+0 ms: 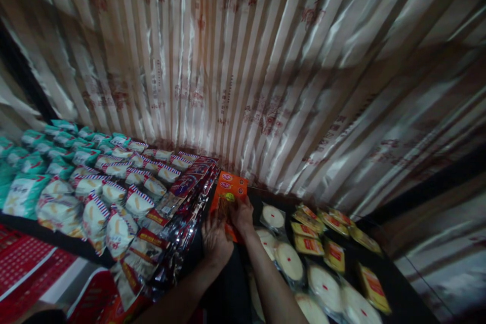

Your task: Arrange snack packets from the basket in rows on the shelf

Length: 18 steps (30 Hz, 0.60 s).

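An orange snack packet (230, 182) with round logos stands out in front of me, between the dark red packets and the round white wafers. My right hand (242, 215) is closed on its right side, fingers bent over the front. At the packet's lower left, my left hand (217, 243) grips the edge, its fingers partly in shadow. The hands and dim light hide the packet's lower part. Just left of my left hand lie the shiny dark red packets (190, 187), overlapping in a row.
White snack bags with striped tops (114, 190) and green bags (61, 154) fill the left. Wrapped round wafers (290, 260) and yellow packets (307, 244) lie on the dark table at right. A pleated printed sheet (228, 61) hangs behind. Red baskets (26, 263) stand at lower left.
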### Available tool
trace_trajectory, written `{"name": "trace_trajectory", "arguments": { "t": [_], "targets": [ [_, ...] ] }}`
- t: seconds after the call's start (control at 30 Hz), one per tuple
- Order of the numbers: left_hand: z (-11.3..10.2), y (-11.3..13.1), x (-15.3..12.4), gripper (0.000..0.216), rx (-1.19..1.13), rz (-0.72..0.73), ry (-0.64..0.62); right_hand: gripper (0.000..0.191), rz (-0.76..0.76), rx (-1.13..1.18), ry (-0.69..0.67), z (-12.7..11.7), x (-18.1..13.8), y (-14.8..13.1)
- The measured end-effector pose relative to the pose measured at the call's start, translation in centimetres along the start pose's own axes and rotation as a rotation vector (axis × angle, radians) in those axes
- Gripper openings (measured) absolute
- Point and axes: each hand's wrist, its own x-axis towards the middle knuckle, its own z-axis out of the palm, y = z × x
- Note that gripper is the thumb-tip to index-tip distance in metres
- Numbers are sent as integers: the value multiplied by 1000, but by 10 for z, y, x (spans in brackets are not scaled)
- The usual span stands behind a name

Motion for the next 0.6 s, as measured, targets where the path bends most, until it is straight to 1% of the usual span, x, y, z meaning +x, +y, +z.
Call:
{"name": "trace_trajectory", "arguments": {
  "t": [0.33, 0.43, 0.53, 0.6],
  "targets": [
    [-1, -6, -1, 48, -7, -9, 28, 40, -6, 20, 6, 3, -1, -6],
    [-2, -8, -1, 48, -19, -5, 16, 42, 60, 20, 7, 3, -3, -9],
    [-5, -11, 0, 50, -14, 31, -8, 43, 139, 20, 5, 3, -7, -13],
    [-9, -10, -1, 51, -24, 74, -5, 43, 142, 20, 24, 3, -9, -13]
  ]
}}
